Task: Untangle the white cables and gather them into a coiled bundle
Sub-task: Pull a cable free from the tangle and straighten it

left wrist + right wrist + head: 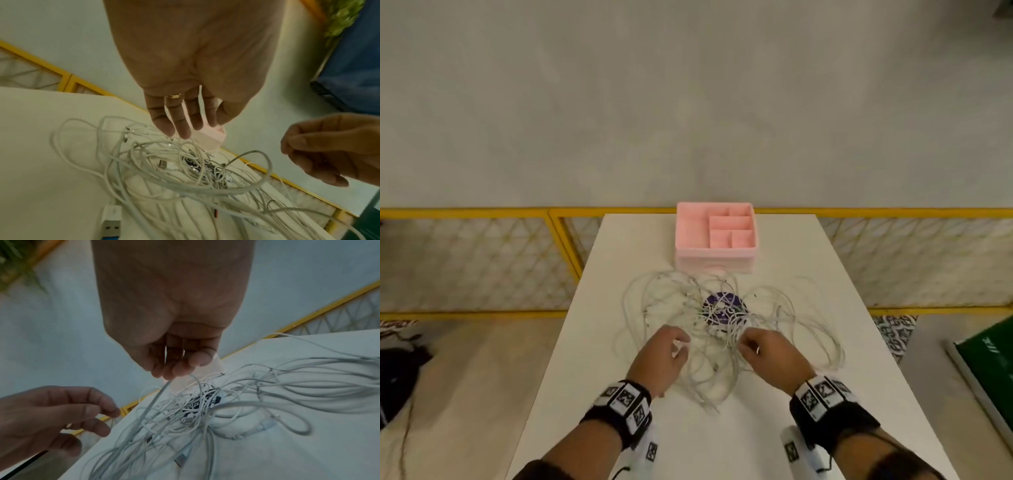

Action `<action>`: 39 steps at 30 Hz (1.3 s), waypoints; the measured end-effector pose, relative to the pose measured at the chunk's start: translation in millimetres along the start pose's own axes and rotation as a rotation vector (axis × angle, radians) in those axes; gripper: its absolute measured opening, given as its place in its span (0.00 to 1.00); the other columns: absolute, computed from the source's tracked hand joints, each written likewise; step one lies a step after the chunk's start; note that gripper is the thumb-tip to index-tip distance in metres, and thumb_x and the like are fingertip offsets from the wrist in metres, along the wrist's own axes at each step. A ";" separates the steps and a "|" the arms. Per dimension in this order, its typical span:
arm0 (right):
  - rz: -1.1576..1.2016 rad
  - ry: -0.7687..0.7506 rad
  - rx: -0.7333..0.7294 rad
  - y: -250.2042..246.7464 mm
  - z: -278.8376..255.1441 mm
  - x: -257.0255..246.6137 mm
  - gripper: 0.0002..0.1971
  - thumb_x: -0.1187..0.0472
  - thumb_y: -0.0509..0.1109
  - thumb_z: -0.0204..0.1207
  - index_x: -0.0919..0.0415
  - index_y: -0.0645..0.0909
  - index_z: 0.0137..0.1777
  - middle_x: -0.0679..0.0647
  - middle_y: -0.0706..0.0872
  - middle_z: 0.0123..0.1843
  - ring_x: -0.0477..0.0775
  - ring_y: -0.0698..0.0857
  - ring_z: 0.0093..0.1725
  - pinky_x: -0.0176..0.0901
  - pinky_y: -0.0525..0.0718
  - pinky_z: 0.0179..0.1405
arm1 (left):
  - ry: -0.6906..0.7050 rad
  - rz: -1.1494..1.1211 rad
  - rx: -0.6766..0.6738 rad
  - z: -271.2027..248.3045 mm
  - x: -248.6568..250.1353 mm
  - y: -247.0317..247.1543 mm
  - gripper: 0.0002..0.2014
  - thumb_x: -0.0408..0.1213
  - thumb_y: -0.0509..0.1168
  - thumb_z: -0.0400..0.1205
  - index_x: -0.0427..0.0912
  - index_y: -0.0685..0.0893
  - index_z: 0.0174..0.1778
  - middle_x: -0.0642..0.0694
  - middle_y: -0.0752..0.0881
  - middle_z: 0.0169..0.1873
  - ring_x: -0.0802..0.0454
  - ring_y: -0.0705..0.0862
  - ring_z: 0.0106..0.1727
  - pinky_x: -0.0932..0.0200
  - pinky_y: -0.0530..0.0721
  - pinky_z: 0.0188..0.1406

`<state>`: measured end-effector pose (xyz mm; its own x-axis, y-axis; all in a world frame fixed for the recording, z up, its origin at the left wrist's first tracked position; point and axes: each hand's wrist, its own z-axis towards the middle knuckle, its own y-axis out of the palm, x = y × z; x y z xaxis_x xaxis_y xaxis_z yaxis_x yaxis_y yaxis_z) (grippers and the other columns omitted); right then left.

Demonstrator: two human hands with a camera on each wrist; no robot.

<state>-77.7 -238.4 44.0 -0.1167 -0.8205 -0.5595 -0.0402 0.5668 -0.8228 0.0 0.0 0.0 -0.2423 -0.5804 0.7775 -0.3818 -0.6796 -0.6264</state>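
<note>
A loose tangle of white cables (pixel 717 329) lies spread on the white table (pixel 722 445), partly over a round purple sticker (pixel 724 305). My left hand (pixel 671 346) hovers at the tangle's near left; in the left wrist view its fingers (pixel 180 128) are straight, just above the cables (pixel 185 170), and hold nothing. My right hand (pixel 748 344) is at the near right with curled fingers. In the right wrist view its fingertips (pixel 172 374) pinch one white cable (pixel 156 399) that runs down into the pile. A USB plug (pixel 111 225) lies at the tangle's near edge.
A pink divided organiser box (pixel 714 255) stands at the far end of the table, just beyond the cables. A yellow mesh fence (pixel 482 212) runs behind the table. A black bag (pixel 397 373) is on the floor at left, a green board (pixel 989 359) at right.
</note>
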 end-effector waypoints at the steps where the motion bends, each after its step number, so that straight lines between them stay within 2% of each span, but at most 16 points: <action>1: 0.021 -0.025 0.028 2.7 10.5 -2.0 0.08 0.52 0.64 0.80 0.49 0.79 0.40 0.47 0.86 0.36 0.48 0.83 0.37 0.51 0.84 0.42 | -0.022 0.001 0.027 8.7 -0.4 3.8 0.05 0.45 0.67 0.84 0.57 0.81 0.53 0.58 0.83 0.51 0.61 0.83 0.42 0.62 0.81 0.40; 4: -0.018 -0.067 -0.012 3.5 34.5 -19.5 0.07 0.55 0.64 0.81 0.53 0.83 0.46 0.50 0.87 0.42 0.50 0.83 0.40 0.51 0.84 0.44 | -0.227 0.034 -0.007 28.7 2.6 13.1 0.09 0.47 0.70 0.83 0.47 0.81 0.52 0.51 0.84 0.48 0.54 0.83 0.47 0.61 0.75 0.46; 6: -0.064 -0.102 -0.051 12.5 46.8 -25.8 0.08 0.57 0.64 0.82 0.57 0.84 0.49 0.53 0.87 0.46 0.53 0.83 0.43 0.48 0.82 0.46 | -0.292 0.096 -0.066 34.0 3.3 21.2 0.10 0.49 0.71 0.81 0.47 0.80 0.45 0.50 0.85 0.45 0.50 0.83 0.48 0.60 0.75 0.46; 10: -0.152 -0.036 -0.132 34.0 65.8 -31.8 0.13 0.55 0.63 0.81 0.54 0.85 0.59 0.53 0.87 0.58 0.57 0.86 0.57 0.50 0.84 0.56 | -0.308 0.095 -0.098 34.8 -2.3 30.8 0.13 0.43 0.71 0.80 0.48 0.77 0.32 0.47 0.85 0.36 0.45 0.85 0.44 0.57 0.79 0.43; 13: -0.219 -0.014 -0.237 48.6 74.4 -36.0 0.17 0.55 0.65 0.79 0.56 0.83 0.66 0.57 0.85 0.64 0.62 0.84 0.63 0.53 0.84 0.60 | -0.255 -0.007 -0.113 30.4 0.1 30.5 0.08 0.41 0.68 0.78 0.44 0.82 0.35 0.46 0.89 0.33 0.45 0.88 0.39 0.49 0.87 0.43; 15: -0.235 -0.007 -0.285 60.1 78.8 -39.0 0.14 0.57 0.67 0.78 0.59 0.84 0.61 0.59 0.85 0.59 0.63 0.85 0.61 0.51 0.84 0.55 | -0.221 -0.077 -0.088 25.6 -1.1 25.7 0.04 0.39 0.67 0.76 0.46 0.85 0.37 0.48 0.90 0.32 0.50 0.88 0.35 0.50 0.88 0.42; 18: -0.239 0.011 -0.284 67.8 81.7 -33.8 0.09 0.56 0.68 0.80 0.61 0.86 0.49 0.60 0.86 0.48 0.63 0.87 0.53 0.44 0.77 0.43 | -0.149 -0.164 -0.011 20.2 3.8 9.8 0.07 0.32 0.67 0.82 0.44 0.86 0.39 0.50 0.88 0.30 0.59 0.84 0.29 0.67 0.82 0.35; 20: -0.188 0.025 -0.239 61.8 85.2 -30.7 0.09 0.55 0.67 0.81 0.57 0.86 0.48 0.57 0.88 0.49 0.60 0.86 0.52 0.44 0.78 0.45 | -0.117 -0.227 0.067 18.2 4.1 -6.0 0.08 0.33 0.65 0.85 0.41 0.86 0.41 0.48 0.87 0.29 0.59 0.82 0.29 0.68 0.81 0.35; 23: -0.120 0.061 -0.134 34.0 96.1 -33.6 0.09 0.52 0.67 0.82 0.53 0.85 0.44 0.52 0.87 0.47 0.58 0.85 0.50 0.47 0.82 0.49 | -0.139 -0.282 0.165 19.2 -6.5 -27.3 0.10 0.33 0.61 0.88 0.43 0.87 0.46 0.46 0.87 0.29 0.57 0.84 0.31 0.65 0.82 0.37; 25: -0.130 0.097 -0.010 8.5 105.2 -37.6 0.10 0.49 0.66 0.81 0.51 0.88 0.47 0.52 0.86 0.50 0.59 0.81 0.55 0.55 0.83 0.56 | -0.165 -0.296 0.206 20.3 -13.6 -35.6 0.12 0.32 0.59 0.89 0.43 0.87 0.48 0.46 0.87 0.30 0.56 0.85 0.33 0.61 0.85 0.38; 27: -0.139 0.093 0.121 -19.4 113.2 -45.9 0.11 0.48 0.67 0.81 0.51 0.89 0.52 0.51 0.85 0.53 0.60 0.79 0.58 0.56 0.82 0.58 | -0.180 -0.292 0.231 22.2 -17.4 -40.5 0.12 0.31 0.58 0.89 0.43 0.87 0.47 0.47 0.88 0.31 0.55 0.86 0.34 0.60 0.85 0.37; 30: 0.046 0.035 0.196 -59.7 123.9 -63.1 0.09 0.56 0.68 0.83 0.55 0.88 0.45 0.51 0.88 0.43 0.57 0.85 0.46 0.44 0.78 0.47 | -0.196 -0.296 0.238 25.3 -17.8 -41.6 0.11 0.30 0.59 0.88 0.42 0.86 0.46 0.45 0.88 0.32 0.55 0.86 0.32 0.65 0.81 0.32; 33: 0.328 0.036 0.275 -95.5 130.0 -84.7 0.09 0.61 0.65 0.84 0.57 0.83 0.43 0.53 0.90 0.38 0.55 0.87 0.32 0.40 0.79 0.35 | -0.240 -0.348 0.221 29.2 -13.3 -37.9 0.07 0.28 0.61 0.87 0.37 0.84 0.49 0.40 0.89 0.37 0.50 0.87 0.34 0.68 0.80 0.28; 34: 0.417 0.023 0.313 -105.9 130.6 -92.4 0.09 0.62 0.64 0.85 0.58 0.82 0.44 0.55 0.90 0.38 0.55 0.86 0.28 0.39 0.78 0.29 | -0.240 -0.358 0.217 31.7 -10.2 -37.1 0.06 0.27 0.61 0.86 0.37 0.84 0.52 0.40 0.89 0.40 0.48 0.87 0.37 0.68 0.80 0.30; 36: 0.535 -0.024 0.374 -125.3 129.3 -107.7 0.08 0.63 0.63 0.85 0.62 0.81 0.46 0.58 0.90 0.37 0.54 0.83 0.25 0.36 0.75 0.21 | -0.202 -0.301 0.226 38.7 1.2 -39.1 0.11 0.29 0.64 0.86 0.39 0.82 0.63 0.41 0.87 0.50 0.45 0.88 0.45 0.64 0.83 0.41; 39: 0.573 -0.116 0.405 -146.9 126.2 -126.6 0.08 0.62 0.64 0.85 0.64 0.81 0.47 0.60 0.89 0.35 0.54 0.80 0.24 0.37 0.74 0.20 | -0.053 -0.220 0.279 52.0 32.3 -54.2 0.26 0.34 0.69 0.84 0.43 0.72 0.79 0.48 0.78 0.66 0.50 0.84 0.56 0.60 0.80 0.57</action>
<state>68.2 -227.1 223.3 0.0979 -0.4169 -0.9037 0.3702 0.8581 -0.3557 59.2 -5.2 56.1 -0.1321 -0.4245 0.8958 -0.1599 -0.8827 -0.4419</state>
